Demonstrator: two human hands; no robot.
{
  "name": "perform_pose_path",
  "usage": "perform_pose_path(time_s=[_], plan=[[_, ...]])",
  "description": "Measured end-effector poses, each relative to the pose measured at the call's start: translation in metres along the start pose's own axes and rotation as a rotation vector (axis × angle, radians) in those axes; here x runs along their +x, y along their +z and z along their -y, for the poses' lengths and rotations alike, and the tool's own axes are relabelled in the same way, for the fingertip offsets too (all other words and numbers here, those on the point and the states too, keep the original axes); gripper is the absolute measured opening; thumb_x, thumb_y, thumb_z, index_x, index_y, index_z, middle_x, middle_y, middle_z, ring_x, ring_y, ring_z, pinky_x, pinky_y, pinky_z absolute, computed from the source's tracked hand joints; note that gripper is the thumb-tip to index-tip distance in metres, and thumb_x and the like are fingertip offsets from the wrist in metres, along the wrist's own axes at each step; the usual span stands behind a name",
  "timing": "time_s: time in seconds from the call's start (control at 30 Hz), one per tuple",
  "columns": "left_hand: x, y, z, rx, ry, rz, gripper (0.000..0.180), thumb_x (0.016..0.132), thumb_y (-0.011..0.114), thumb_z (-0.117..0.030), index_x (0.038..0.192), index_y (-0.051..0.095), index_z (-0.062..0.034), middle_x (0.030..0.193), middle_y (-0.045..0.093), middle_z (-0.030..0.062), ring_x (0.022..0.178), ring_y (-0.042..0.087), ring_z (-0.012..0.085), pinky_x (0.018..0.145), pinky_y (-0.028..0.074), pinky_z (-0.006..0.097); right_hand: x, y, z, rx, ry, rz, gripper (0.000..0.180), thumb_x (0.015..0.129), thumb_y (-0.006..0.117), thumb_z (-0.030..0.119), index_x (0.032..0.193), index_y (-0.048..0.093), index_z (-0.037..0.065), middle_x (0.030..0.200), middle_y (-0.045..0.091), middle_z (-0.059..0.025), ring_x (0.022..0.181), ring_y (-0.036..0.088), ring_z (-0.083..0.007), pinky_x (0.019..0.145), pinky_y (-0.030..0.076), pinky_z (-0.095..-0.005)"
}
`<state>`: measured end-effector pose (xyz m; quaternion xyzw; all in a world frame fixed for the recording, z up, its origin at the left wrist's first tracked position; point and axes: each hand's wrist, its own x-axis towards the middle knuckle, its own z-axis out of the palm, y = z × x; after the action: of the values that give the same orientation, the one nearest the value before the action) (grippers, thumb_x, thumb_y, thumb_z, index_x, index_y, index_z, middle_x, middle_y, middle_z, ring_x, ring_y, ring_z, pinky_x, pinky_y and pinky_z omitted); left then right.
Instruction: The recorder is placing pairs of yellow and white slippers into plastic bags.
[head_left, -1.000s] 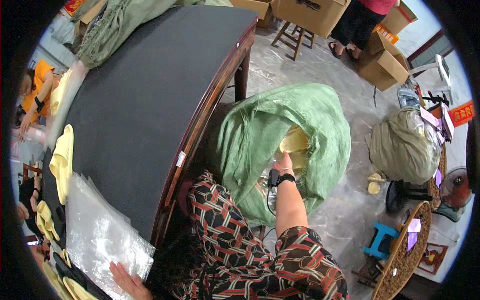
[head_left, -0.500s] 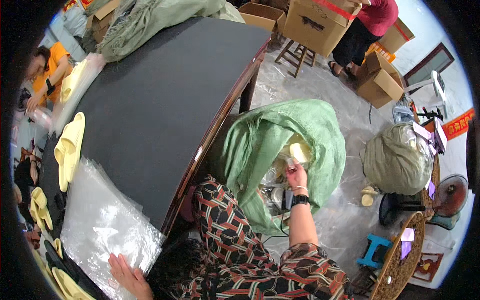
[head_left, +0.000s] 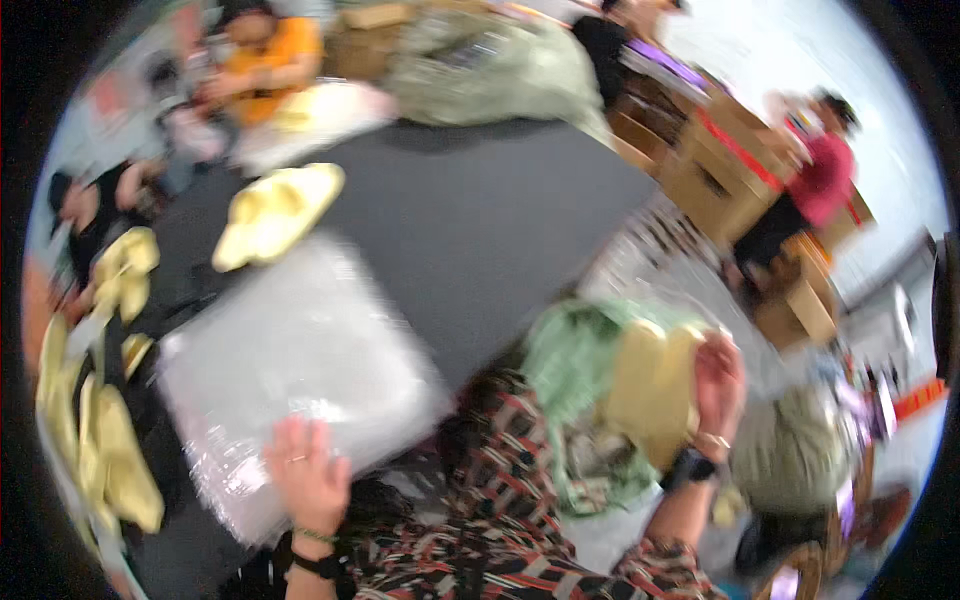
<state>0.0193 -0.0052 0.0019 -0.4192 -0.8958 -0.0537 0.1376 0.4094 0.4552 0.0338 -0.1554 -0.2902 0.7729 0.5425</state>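
Hands [head_left: 310,475] [head_left: 719,380] — left on clear plastic [head_left: 285,350] | right holding slippers [head_left: 635,380] | green sack [head_left: 562,352] below

**Glossy clear film on a matt black tabletop [head_left: 480,230]**

The clear plastic bags [head_left: 300,340] stacked on the tabletop are shiny and see-through, with bright glints. The yellow slippers [head_left: 650,390] right of the tabletop look smooth and matt, like moulded foam or plastic; blur hides finer texture. Below them, the green sack [head_left: 570,345] looks like dull, crumpled woven plastic. The greyish sack [head_left: 500,75] at the tabletop's far edge looks similarly dull and wrinkled. Beyond the tabletop's right corner, the carton [head_left: 725,180] is matt brown cardboard.
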Motion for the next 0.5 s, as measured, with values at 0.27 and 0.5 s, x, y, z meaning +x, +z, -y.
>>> perform_pose_path(time_s=[0.27,0.5], plan=[[-0.009,0.006,-0.005,-0.19,-0.03,-0.074,0.06,0.1,0.044,-0.055,0.148,0.046,-0.019,0.157,0.035,0.0168,0.145,0.03,0.0382,0.113,0.025,0.065,0.036,0.151,-0.021,-0.228,-0.008,0.601,0.046,0.106,0.046,0.024,0.147,0.043,0.004,0.152,0.043,-0.0171,0.143,0.039,-0.027,0.114,0.042,-0.0378],[-0.013,0.003,-0.006,-0.235,-0.073,-0.066,0.064,0.099,0.044,-0.057,0.151,0.04,-0.0202,0.158,0.033,0.0176,0.147,0.028,0.038,0.115,0.022,0.062,-0.025,0.376,-0.101,-0.69,-0.339,0.582,0.045,0.109,0.038,0.022,0.146,0.04,-0.004,0.144,0.052,-0.0195,0.132,0.051,-0.0248,0.11,0.043,-0.036]])
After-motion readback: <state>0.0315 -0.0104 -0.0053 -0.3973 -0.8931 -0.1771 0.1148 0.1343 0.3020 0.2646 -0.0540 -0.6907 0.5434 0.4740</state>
